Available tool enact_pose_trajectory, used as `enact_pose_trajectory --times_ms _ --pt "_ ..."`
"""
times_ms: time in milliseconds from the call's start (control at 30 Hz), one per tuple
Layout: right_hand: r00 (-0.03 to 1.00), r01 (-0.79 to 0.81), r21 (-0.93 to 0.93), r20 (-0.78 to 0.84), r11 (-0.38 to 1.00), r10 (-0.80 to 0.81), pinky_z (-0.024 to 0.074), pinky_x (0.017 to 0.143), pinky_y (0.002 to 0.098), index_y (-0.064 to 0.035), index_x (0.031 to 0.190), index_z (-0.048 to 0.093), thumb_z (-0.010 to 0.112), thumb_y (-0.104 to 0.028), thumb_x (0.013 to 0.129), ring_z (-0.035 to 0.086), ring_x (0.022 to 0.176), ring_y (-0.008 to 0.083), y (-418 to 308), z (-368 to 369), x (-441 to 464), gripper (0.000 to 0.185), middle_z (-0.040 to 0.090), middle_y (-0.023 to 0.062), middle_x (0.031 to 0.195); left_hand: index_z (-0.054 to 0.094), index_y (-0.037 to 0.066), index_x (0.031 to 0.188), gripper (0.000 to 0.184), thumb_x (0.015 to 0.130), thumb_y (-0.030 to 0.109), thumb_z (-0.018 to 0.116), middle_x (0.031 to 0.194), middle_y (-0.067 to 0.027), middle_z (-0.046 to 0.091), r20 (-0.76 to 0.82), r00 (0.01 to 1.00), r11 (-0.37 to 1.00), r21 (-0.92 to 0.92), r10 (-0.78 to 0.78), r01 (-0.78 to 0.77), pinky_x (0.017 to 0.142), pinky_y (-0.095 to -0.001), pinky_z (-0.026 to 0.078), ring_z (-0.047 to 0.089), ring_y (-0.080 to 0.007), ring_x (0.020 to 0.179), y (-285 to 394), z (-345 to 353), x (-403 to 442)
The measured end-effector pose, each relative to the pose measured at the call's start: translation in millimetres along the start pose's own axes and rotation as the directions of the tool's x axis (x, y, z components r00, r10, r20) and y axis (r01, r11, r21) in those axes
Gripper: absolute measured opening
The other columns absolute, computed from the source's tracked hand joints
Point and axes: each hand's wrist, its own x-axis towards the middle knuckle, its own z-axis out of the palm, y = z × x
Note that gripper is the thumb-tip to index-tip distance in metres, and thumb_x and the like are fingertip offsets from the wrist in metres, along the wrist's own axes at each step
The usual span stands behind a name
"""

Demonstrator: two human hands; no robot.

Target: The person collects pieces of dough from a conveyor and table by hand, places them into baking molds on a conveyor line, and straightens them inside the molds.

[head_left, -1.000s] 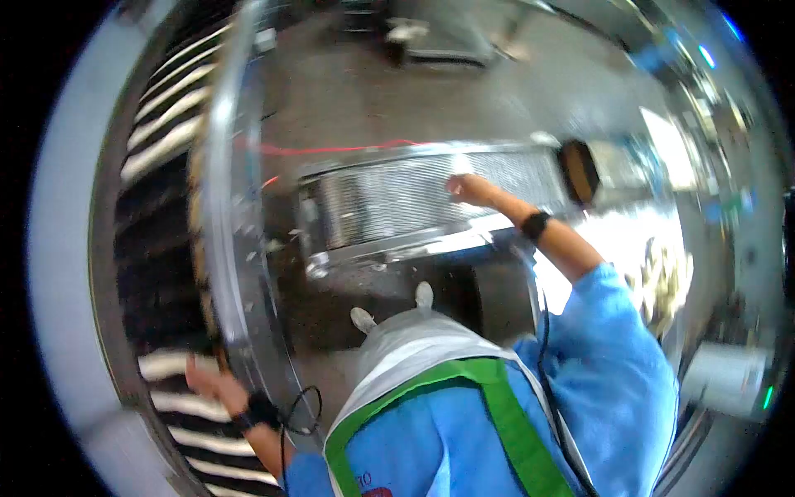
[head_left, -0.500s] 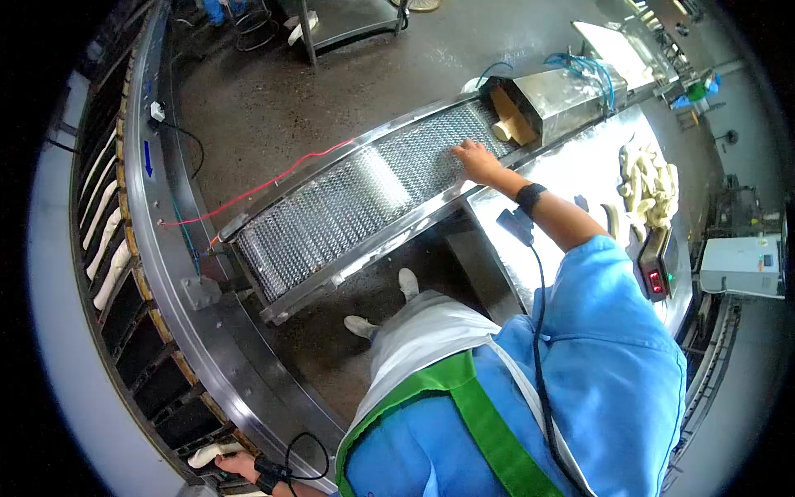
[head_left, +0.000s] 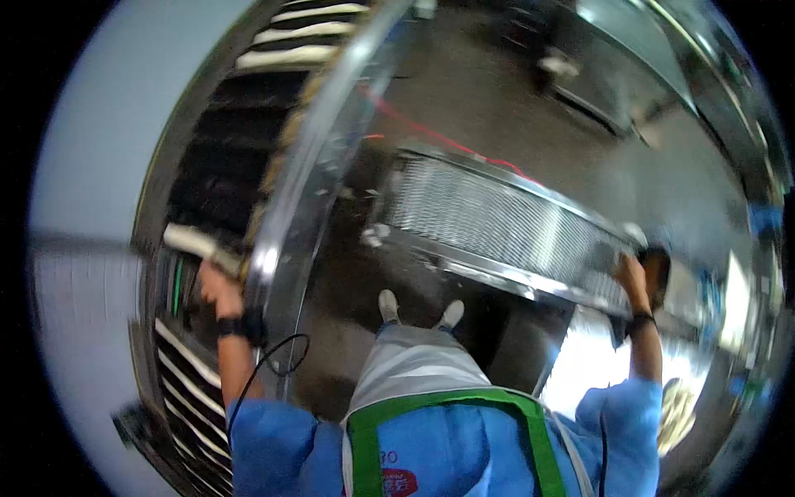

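Note:
My left hand [head_left: 219, 283] is over the slatted rack at the left, with its fingers closed at the near edge of a pale dough-like strip [head_left: 192, 240]. The strip lies across the rack at a slight tilt; motion blur softens the fingers' outline. My right hand [head_left: 632, 275] is stretched out to the far end of a metal mesh belt [head_left: 489, 217], close to the dark opening of a metal housing [head_left: 681, 290]. Its fingers point down to the mesh and are smeared, so I cannot tell whether they hold anything.
More pale strips [head_left: 302, 33] lie across the rack's far slats and others [head_left: 189, 352] on its near part. A metal rail [head_left: 290, 199] runs beside the rack. Several pale pieces [head_left: 677, 418] are piled on the bright table [head_left: 580, 356] at right. A red cord [head_left: 447, 137] passes behind the belt.
The view has turned, bringing the rack and my left hand nearer the middle. My left hand stays at a pale strip; my right hand is still at the belt's housing end.

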Motion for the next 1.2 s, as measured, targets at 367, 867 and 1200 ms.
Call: enact_pose_trajectory --times_ms 367,867,1200 --pt "0.824 0.565 0.736 -0.525 0.372 -0.212 0.0398 0.064 0.0252 -0.0058 0.098 0.043 0.056 -0.012 0.069 0.045 0.081 0.0092 -208 -263 -110 0.033 0.045 0.0018 0.086 0.048 0.012 0.089 0.024 0.069 0.024 0.054 0.101 -0.0116 0.032 -0.150 0.792 0.698 0.588 0.591 -0.410 0.077 -0.0350 0.029 0.033 -0.0280 0.093 -40 7 20" --pt "0.298 0.528 0.848 -0.237 -0.047 -0.925 0.0355 0.084 0.0301 -0.0124 0.118 0.030 0.058 -0.011 0.071 0.041 0.100 0.0209 -631 -198 -94 0.055 0.035 0.0089 0.113 0.042 0.009 0.101 0.038 0.066 0.019 0.052 0.121 -0.0144 0.026 0.057 0.750 0.589 0.581 0.659 -0.562 0.087 -0.0449 0.021 0.025 -0.0325 0.111 -24 -3 14" --pt "0.625 0.666 0.587 -0.100 0.462 -0.774 0.0388 0.080 0.0322 -0.0077 0.106 0.047 0.055 -0.014 0.072 0.048 0.094 0.0222 -423 -104 -19 0.035 0.049 0.0100 0.104 0.053 0.023 0.103 0.034 0.072 0.038 0.047 0.107 -0.0095 0.048 0.913 0.399 -0.345 0.402 0.084 -0.848 0.082 -0.0427 0.033 0.044 -0.0272 0.097 30 15 72"
